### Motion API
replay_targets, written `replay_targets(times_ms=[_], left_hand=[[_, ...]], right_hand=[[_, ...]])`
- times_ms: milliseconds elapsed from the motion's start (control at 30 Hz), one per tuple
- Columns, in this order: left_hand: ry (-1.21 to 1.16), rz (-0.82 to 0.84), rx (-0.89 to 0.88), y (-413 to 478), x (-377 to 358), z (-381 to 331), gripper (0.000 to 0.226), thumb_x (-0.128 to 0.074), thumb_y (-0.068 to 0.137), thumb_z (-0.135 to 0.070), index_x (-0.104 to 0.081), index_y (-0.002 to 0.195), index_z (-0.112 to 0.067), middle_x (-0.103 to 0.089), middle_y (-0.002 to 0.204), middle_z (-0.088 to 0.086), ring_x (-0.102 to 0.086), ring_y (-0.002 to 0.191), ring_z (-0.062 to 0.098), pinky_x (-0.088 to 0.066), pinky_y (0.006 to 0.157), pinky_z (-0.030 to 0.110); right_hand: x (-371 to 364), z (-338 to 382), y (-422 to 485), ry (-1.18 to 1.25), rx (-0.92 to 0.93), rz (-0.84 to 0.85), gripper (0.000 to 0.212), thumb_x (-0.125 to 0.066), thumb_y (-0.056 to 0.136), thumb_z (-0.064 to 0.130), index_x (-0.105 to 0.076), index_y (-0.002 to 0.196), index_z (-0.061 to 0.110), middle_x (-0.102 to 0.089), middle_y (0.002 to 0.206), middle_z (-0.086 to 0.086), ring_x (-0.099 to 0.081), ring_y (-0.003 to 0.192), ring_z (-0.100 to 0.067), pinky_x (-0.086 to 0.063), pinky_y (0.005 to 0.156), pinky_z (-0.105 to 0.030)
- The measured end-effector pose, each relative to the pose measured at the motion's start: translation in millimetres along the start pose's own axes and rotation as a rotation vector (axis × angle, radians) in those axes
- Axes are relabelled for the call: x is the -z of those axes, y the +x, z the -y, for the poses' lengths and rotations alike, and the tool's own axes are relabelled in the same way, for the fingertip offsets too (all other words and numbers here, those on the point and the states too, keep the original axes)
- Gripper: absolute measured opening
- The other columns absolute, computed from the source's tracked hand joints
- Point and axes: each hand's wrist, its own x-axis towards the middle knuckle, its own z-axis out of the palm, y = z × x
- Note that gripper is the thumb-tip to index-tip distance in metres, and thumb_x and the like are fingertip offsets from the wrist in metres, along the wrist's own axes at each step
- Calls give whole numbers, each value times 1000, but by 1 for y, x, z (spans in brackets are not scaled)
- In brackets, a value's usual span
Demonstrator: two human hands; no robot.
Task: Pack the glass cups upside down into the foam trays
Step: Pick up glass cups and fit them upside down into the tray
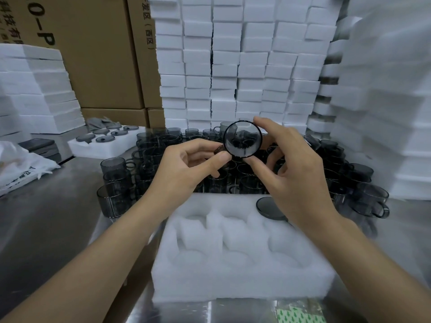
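I hold one smoky grey glass cup (242,139) up in the air, its round end facing me. My left hand (186,169) pinches the cup's handle side between thumb and fingers. My right hand (293,164) holds the rim from the right with index finger on top and thumb below. Below them sits a white foam tray (242,271) with several hollow pockets. One cup (270,209) sits upside down in its back right pocket. A crowd of loose grey cups (144,164) stands on the steel table behind the tray.
A second foam tray (102,148) packed with upturned cups lies at the back left. Tall stacks of white foam trays (233,66) wall the back and right. Cardboard boxes (100,54) stand at back left. A white bag (21,166) lies at the left edge.
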Motion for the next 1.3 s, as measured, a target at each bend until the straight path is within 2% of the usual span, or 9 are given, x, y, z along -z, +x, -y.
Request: replay_targets(times_ms=[100,333,467,567,767,900,1000,1133,1300], left_hand=[[58,-4,23,1,-1,1,33,-67,97,-42,-79,108,-14,-84,96,1,-72,70,10,-49,64,12],[72,-47,46,2,-3,1,47,-57,102,-46,-75,81,-8,-71,64,2,-65,58,10,-46,57,16],[2,-15,191,3,-2,-3,52,-57,106,-46,-73,62,-24,-65,58,5,-60,54,15,-48,58,24],[-33,-5,291,4,-1,-4,61,-54,111,-39,-68,54,-24,-59,53,5,-60,53,18,-50,63,30],[14,-54,330,5,0,-3,70,-54,108,-52,-60,46,-21,-49,46,5,-61,53,20,-48,61,21],[29,-36,350,4,0,-3,73,-52,108,-56,-57,46,-18,-47,46,6,-61,54,20,-46,66,25],[17,-42,328,4,0,-3,67,-55,108,-54,-62,50,-21,-51,49,5,-60,54,18,-46,60,22],[-13,5,238,4,1,-3,45,-61,105,-51,-71,66,-29,-63,61,-1,-64,60,15,-44,57,22],[44,14,202,3,1,1,39,-55,109,-51,-76,83,-31,-71,77,-5,-69,70,11,-45,58,18]], right_hand=[[1,0,0,15,-40,15,60,-81,94,31,-54,147,39,-51,103,19,-63,76,-15,-44,67,-13],[1,2,-2,27,-148,135,66,-71,86,73,-55,143,45,-55,111,20,-63,90,-15,-54,68,-33],[-1,-1,-4,55,-173,249,81,-73,84,62,-39,156,48,-53,117,26,-63,93,-11,-53,73,-29],[-2,-2,-5,82,-201,313,75,-73,82,68,-48,150,47,-54,118,25,-63,97,-10,-52,74,-27],[-2,4,-5,158,-310,317,72,-66,78,83,-70,132,36,-68,102,16,-67,95,-9,-45,71,-13],[0,9,-3,208,-330,315,51,-66,81,80,-76,109,39,-70,95,13,-67,86,-10,-46,69,-11],[0,10,-4,233,-371,306,56,-75,76,76,-71,120,42,-69,101,17,-66,93,-10,-46,71,-13],[0,8,-4,252,-356,285,54,-93,76,44,-61,120,44,-64,118,19,-60,109,-10,-46,79,-18],[2,10,-2,195,-266,230,52,-93,76,27,-59,115,33,-58,119,17,-52,121,-12,-47,97,-28]])
